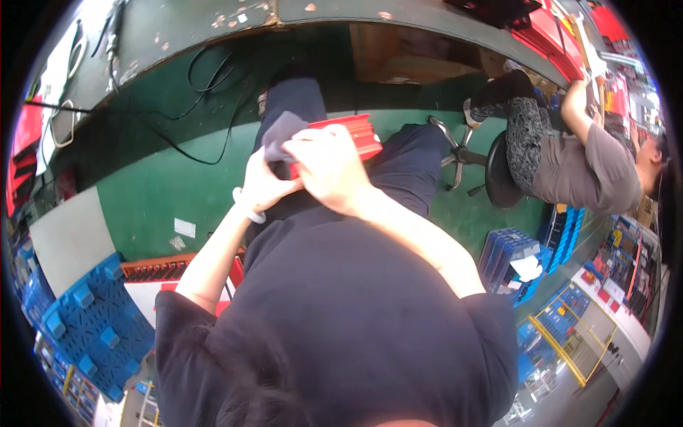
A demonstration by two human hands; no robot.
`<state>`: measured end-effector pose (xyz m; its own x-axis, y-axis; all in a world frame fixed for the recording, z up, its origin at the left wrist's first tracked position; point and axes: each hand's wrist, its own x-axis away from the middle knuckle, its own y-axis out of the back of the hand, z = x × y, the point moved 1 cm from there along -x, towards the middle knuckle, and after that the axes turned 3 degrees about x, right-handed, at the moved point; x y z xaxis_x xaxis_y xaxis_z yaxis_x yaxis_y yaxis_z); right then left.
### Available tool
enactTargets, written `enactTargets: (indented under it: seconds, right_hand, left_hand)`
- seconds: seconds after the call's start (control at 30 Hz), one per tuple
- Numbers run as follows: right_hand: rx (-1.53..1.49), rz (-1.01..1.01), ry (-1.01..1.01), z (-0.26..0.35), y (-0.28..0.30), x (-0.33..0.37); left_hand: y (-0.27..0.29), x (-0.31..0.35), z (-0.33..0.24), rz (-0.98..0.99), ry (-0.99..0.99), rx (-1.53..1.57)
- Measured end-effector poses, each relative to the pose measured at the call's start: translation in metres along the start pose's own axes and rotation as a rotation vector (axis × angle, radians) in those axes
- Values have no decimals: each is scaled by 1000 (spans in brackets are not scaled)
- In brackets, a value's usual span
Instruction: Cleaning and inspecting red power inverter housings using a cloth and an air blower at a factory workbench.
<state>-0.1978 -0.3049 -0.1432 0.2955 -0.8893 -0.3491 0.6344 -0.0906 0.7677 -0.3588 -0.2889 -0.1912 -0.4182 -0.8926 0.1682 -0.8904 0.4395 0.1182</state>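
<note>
1. We have the red part (pixel 364 135) above our lap, on the near side of the bench (pixel 188 32), with both hands at it.
2. Its long axis slants from lower left, by our left fingers, to upper right, where the ribbed far end shows bare beyond our right knuckles.
3. Our right hand (pixel 333 167) lies across its middle, and its grip is drawn in, fingertips closed on the edge of the grey cloth (pixel 284 132).
4. Our left hand (pixel 265 178) is curled at the near end, a dark gap showing between thumb and fingers; we cannot tell how firmly that grip holds the part or the cloth.
5. The relation that matters, we judge: the cloth sits at the near-left end, between both hands, while the bare length stretches off to the right.
6. Our right hand is the nearer to that bare end; our left is nearer the other.
</note>
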Motion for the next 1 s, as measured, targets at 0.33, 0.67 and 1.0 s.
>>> enactTargets:
  seconds: [0.33,0.67,1.0]
  right_hand:
    - [122,-8,30,-40,18,-3]
    - [345,254,83,-99,57,10]
    - [-469,-188,-827,-176,68,57]
  left_hand:
    - [4,-2,4,8,13,163]
    - [4,-8,-7,47,36,49]
    - [12,-11,4,-72,190,414]
